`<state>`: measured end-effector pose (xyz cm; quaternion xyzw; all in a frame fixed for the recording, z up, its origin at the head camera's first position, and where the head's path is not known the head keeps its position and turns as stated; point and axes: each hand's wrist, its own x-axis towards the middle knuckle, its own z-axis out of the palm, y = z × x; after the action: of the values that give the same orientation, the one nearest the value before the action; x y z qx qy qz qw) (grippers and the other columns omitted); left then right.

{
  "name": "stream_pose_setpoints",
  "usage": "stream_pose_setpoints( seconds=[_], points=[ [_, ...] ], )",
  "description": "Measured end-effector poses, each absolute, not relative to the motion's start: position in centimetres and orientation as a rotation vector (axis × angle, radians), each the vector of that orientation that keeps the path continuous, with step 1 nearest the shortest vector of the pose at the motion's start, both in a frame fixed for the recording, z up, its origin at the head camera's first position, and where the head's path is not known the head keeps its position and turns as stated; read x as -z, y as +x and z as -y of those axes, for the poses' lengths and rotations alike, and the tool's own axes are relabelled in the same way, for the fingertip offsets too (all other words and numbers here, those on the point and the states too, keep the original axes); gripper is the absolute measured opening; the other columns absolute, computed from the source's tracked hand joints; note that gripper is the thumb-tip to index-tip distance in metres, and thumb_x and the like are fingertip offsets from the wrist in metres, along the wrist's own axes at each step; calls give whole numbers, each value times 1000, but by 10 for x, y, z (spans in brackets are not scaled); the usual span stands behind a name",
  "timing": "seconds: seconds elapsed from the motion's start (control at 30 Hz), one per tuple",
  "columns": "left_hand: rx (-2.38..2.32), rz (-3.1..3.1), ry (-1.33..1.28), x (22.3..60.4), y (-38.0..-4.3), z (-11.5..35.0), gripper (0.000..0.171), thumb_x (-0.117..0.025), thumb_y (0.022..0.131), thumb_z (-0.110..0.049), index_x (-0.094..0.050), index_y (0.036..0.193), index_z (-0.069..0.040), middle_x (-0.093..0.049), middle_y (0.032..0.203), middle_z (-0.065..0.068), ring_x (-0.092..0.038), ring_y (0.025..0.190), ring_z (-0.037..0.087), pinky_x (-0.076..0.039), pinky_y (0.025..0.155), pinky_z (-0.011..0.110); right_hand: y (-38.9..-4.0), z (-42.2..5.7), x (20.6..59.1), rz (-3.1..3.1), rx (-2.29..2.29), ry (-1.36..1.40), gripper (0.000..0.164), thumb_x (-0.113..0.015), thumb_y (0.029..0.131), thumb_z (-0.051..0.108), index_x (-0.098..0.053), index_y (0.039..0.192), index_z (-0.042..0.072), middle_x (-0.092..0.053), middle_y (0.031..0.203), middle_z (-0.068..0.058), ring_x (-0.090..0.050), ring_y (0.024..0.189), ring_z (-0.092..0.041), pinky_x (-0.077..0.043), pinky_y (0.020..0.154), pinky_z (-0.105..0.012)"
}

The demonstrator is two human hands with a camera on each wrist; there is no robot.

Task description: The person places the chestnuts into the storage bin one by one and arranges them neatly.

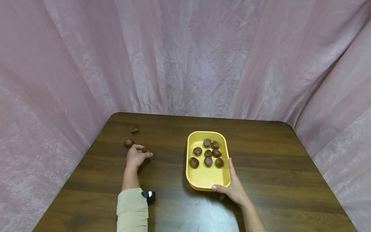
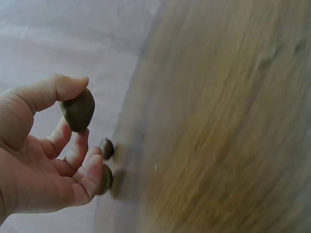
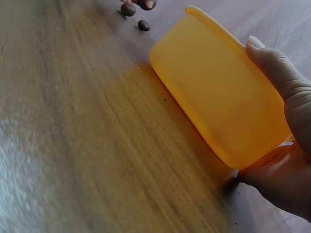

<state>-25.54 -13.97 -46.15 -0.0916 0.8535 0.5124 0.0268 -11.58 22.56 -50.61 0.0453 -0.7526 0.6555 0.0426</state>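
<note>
My left hand (image 1: 137, 157) pinches a chestnut (image 2: 79, 110) between thumb and fingertips, held above the table at its left side. Just past that hand lie two more loose chestnuts, a nearer one (image 1: 128, 143) and a farther one (image 1: 134, 129). With the thumb over its near rim and the fingers along its right side, my right hand (image 1: 236, 190) grips the near right corner of a yellow plastic container (image 3: 214, 92). Several brown chestnuts (image 1: 208, 161) sit inside, mostly toward its middle and far end; the yellow floor shows at the near end.
The dark wood-grain table (image 1: 272, 180) has rounded far corners. A pink velvet curtain (image 1: 200, 58) hangs behind it and along both sides. A small black device (image 1: 149, 196) is strapped at my left wrist, over the beige sleeve (image 1: 132, 209).
</note>
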Motion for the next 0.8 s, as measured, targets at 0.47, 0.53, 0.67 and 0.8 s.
stream_pose_setpoints(
  seconds=[0.47,0.53,0.67,0.8],
  points=[
    [-1739,-2548,-216,443,-234,102,49,-75,76,-8,-47,115,2,-49,111,21,-46,102,33,-40,83,43,-116,-226,506,2288,-2017,161,124,-84,65,3,6,150,18,-8,152,-20,-35,124,-37,-16,105,-47],
    [-1740,-2545,-201,441,-234,99,49,-75,76,-9,-47,116,1,-49,110,21,-47,101,32,-40,82,43,-116,-225,506,2293,-2013,158,124,-84,65,4,6,150,18,-9,151,-20,-34,124,-37,-16,105,-47],
    [-1741,-2534,-162,437,-232,91,49,-75,77,-10,-48,117,0,-50,109,20,-48,100,32,-41,81,43,-116,-226,506,2302,-2006,144,125,-84,64,4,6,150,18,-9,151,-20,-32,126,-37,-16,105,-47],
    [-1743,-2521,-135,435,-232,85,48,-75,77,-10,-48,116,-1,-51,109,20,-48,100,32,-41,82,43,-116,-226,507,2309,-2001,136,125,-84,64,4,6,150,19,-9,151,-21,-32,127,-37,-16,105,-47]
  ],
)
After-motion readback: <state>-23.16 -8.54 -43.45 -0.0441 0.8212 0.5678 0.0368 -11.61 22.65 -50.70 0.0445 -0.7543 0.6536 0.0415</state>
